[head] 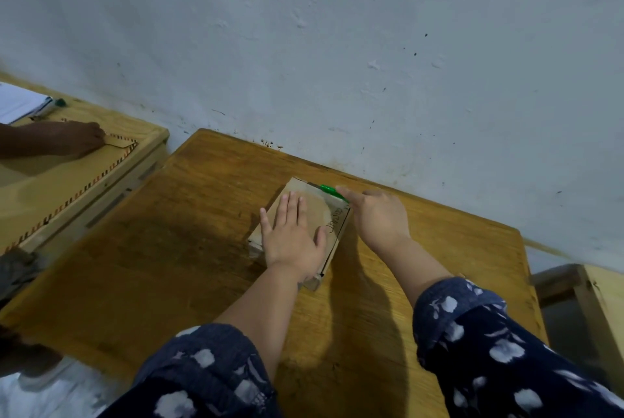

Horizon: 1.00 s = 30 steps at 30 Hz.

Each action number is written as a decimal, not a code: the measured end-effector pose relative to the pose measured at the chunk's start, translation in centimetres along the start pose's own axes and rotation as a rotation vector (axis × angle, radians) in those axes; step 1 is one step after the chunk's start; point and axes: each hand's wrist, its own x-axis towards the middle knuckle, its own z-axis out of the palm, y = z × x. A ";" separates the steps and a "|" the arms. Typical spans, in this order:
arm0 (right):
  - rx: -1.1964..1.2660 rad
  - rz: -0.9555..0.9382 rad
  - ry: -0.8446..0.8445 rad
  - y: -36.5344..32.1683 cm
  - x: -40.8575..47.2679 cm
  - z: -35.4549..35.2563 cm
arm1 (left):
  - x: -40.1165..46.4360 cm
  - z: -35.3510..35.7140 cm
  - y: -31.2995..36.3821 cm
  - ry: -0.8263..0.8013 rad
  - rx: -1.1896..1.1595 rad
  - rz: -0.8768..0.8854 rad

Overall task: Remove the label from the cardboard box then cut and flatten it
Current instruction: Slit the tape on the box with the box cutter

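Observation:
A small brown cardboard box point(314, 206) lies on the wooden desk point(202, 249), near the wall. My left hand point(292, 237) rests flat on its top, fingers spread, holding nothing. My right hand point(380, 215) is at the box's far right edge and grips a green-handled cutter point(332, 191), whose tip lies along the box's far edge. Handwriting runs along the right side of the box top. No label can be made out on the visible faces.
A pale blue wall point(371, 46) runs right behind the desk. To the left stands a second desk point(84, 178), where another person's hand point(77, 139) works on a flat envelope; papers point(20, 103) lie beyond it. A wooden chair or bench point(580, 286) is at the right.

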 end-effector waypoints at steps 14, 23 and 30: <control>-0.055 0.018 -0.066 -2.0 1.2 0.8 | 0.2 0.3 0.0 0.008 -0.016 -0.017; -0.105 0.053 -0.077 1.1 -0.5 0.2 | 0.1 0.3 0.1 0.020 -0.030 -0.028; 0.030 0.183 -0.199 3.6 -0.9 -1.4 | 0.2 0.3 0.1 0.020 -0.031 -0.017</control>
